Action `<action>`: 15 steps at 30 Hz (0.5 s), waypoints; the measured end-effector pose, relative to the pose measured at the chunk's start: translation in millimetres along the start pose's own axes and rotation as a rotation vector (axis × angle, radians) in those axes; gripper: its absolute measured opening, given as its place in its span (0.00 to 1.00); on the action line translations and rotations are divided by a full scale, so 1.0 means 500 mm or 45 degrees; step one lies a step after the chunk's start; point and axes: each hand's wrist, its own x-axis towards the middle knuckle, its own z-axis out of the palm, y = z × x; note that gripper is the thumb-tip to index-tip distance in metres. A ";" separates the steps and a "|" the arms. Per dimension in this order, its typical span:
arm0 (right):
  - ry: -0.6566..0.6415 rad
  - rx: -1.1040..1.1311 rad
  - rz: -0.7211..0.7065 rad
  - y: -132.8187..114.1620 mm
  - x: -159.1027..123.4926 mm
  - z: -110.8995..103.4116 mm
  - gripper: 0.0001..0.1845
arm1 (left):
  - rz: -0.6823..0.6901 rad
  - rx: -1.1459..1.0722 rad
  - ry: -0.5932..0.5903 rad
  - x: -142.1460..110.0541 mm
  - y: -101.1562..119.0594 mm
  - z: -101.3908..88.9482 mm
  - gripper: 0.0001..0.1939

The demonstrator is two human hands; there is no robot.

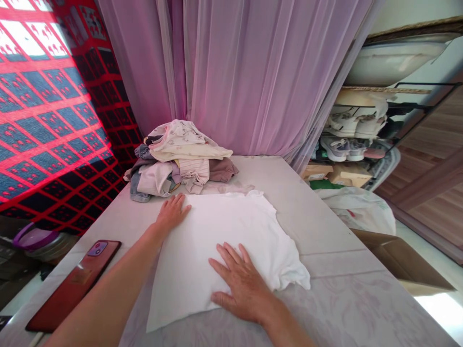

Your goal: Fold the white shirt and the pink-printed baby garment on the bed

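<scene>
A white garment [202, 246] lies spread on the table, mostly smooth, with its right edge ruffled and creased. Its exact kind is hard to make out. My left hand [173, 212] rests flat on its far left corner, fingers extended. Nearer to me, my right hand [240, 282] lies palm down on the cloth, fingers spread. Neither hand grips anything. Just beyond my left hand sits a heap of clothes [188, 140] in white, pink, mauve and grey-blue.
A phone in a red case [77, 282] lies left of my forearm on the table [336, 284]. Purple curtains [260, 82] hang behind. To the right stand a rack with shoes [343, 149], a plastic bag [358, 212] and a cardboard box [398, 260].
</scene>
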 end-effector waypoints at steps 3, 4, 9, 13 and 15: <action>0.000 0.015 -0.005 -0.001 0.001 0.000 0.38 | -0.095 0.056 -0.047 0.003 0.017 -0.015 0.31; -0.001 0.019 -0.007 -0.001 0.001 0.000 0.38 | -0.120 0.093 -0.046 0.004 0.029 -0.021 0.31; -0.001 0.031 0.000 -0.002 0.000 -0.004 0.38 | 0.083 0.125 0.075 -0.001 0.095 -0.018 0.30; -0.002 0.033 -0.003 -0.004 0.000 -0.007 0.38 | 0.131 0.017 -0.016 0.004 0.109 -0.004 0.31; -0.007 0.029 0.002 -0.006 0.001 -0.008 0.38 | 0.097 -0.004 -0.051 0.011 0.103 -0.006 0.31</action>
